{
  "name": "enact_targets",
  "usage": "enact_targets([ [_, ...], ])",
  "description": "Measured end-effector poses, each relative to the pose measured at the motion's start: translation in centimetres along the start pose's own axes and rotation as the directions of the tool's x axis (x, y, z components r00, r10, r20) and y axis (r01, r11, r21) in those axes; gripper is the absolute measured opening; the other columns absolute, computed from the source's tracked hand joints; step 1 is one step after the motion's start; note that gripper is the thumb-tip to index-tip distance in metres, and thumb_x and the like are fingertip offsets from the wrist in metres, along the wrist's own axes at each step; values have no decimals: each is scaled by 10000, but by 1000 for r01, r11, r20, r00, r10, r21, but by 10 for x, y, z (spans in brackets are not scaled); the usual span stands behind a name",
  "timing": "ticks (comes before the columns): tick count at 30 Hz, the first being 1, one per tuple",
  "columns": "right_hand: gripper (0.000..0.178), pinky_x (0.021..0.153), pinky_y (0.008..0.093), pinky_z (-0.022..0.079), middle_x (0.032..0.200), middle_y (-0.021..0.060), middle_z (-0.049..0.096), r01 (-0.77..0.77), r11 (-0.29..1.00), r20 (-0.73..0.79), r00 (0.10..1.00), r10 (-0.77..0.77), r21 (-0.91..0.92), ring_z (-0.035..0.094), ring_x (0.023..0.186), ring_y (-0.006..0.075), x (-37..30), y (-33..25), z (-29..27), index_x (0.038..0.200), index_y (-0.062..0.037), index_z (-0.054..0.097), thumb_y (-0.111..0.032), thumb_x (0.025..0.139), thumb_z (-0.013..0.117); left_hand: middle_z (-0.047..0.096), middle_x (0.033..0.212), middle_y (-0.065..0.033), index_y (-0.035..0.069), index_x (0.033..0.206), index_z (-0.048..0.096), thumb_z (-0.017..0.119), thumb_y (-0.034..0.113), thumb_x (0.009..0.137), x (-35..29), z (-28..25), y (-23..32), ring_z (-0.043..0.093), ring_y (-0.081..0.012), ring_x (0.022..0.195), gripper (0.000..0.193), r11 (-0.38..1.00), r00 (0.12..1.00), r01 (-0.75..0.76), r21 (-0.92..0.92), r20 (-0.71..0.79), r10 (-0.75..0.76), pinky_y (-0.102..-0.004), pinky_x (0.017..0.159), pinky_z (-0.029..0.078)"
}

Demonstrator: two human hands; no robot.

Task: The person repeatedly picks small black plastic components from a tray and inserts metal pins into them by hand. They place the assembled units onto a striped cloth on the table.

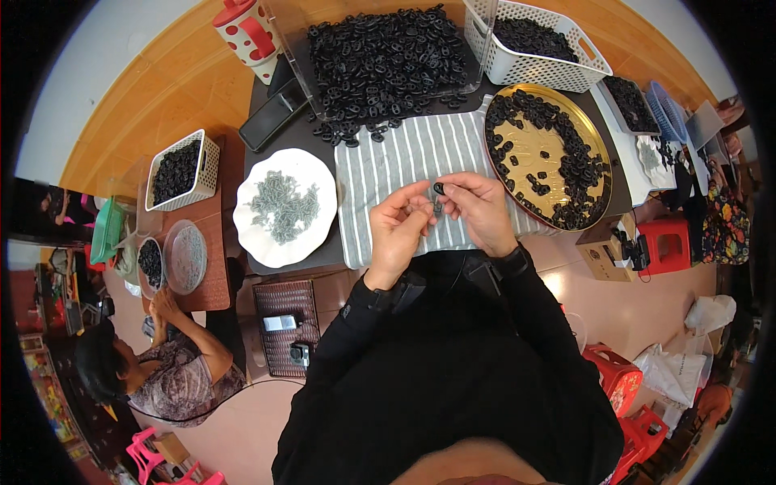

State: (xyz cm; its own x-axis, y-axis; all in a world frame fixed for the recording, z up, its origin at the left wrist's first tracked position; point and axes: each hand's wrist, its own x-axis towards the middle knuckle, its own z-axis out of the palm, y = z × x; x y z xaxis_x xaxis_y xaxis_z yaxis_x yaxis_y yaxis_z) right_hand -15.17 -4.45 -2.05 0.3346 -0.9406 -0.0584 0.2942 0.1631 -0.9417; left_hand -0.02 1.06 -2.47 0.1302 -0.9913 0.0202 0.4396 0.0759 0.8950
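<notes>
Both my hands meet over a grey-and-white striped cloth (376,174). My right hand (485,212) pinches a small black plastic piece (439,187) between thumb and fingers. Close against it, my left hand (398,236) has its thumb and index finger drawn together; what they hold is too small to make out. A tiny grey bit shows between the two hands. To the left, a white scalloped plate (250,234) bears a heap of small grey metal pieces that look like springs (283,208). On the right, a round gold tray (521,149) carries many black plastic pieces (578,166).
Beyond the cloth, a clear bin (295,52) spills black pieces. A white basket (517,73) stands at far right. A phone (275,115) and a spotted jug (250,40) sit at far left. Another person (174,368) works at a brown table (212,275) on the left.
</notes>
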Motion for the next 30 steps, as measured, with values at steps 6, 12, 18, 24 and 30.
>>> enact_targets([
  [6,145,556,180,461,797,39,680,8,1000,20,1000,-8,19,588,636,58,2,1,-2,1019,1,683,-62,917,601,616,831,-16,4,1191,638,585,-78,864,1,-1,-4,587,-74,682,341,997,1000,-25,69,11,25,-188,538,438],
  [12,152,549,183,464,789,39,671,43,999,53,998,-42,-30,587,638,58,1,3,-3,1029,1,687,-62,918,604,632,817,-27,-10,1167,656,596,-74,855,0,4,-1,594,-90,674,324,996,999,-22,88,-22,23,-189,545,438],
  [18,146,553,184,472,789,38,669,86,994,56,995,-82,-70,591,645,57,-1,4,-2,1025,3,690,-63,920,613,632,813,-29,-7,1140,671,597,-74,857,0,3,-4,595,-91,672,300,996,999,-37,84,-26,39,-191,540,444],
  [24,143,556,180,469,792,30,668,111,988,58,993,-105,-105,593,652,54,-2,4,0,1020,2,694,-56,919,612,604,850,-23,8,1133,673,590,-81,861,0,0,-4,592,-83,685,298,995,999,-49,83,7,48,-195,542,452],
  [30,136,560,182,463,793,23,668,111,983,58,993,-104,-146,586,649,47,-4,2,3,1003,6,696,-41,919,601,602,850,-21,-2,1100,683,593,-81,862,-1,2,-5,589,-82,683,266,992,998,-61,114,-11,63,-198,540,460],
])
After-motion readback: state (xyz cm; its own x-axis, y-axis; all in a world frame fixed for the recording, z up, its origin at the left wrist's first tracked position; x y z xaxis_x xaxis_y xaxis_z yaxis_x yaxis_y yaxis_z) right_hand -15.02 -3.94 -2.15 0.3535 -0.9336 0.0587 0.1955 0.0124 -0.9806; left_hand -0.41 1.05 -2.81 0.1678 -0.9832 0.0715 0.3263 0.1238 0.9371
